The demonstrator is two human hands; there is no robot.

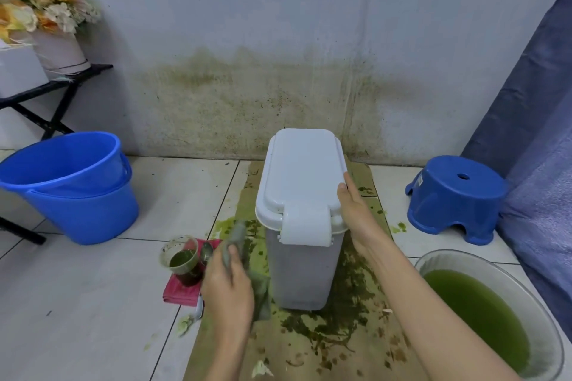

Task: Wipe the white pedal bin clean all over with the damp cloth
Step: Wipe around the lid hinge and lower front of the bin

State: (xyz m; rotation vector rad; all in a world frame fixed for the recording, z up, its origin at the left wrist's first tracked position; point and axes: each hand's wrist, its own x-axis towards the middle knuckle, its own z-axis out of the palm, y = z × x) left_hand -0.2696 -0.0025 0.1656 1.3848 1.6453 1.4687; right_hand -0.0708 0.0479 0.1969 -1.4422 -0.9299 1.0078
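A home utility corner, likely a wash area. White floor tiles (77, 303) meet a stained wall (247, 96) behind the bin (301, 269). Left of the bin stand stacked blue buckets (71, 185) and artificial flowers (40, 0) on a folding stand (55, 96); right of it, a blue stool (455, 198), a curtain (532, 102) and a basin (495, 315) of green water.

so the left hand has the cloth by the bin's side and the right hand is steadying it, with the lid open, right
Not quite: the lid is shut, lying flat on the bin, as the head view shows. The rest holds: the left hand grips the cloth beside the bin, and the right hand steadies it at the lid's right edge.
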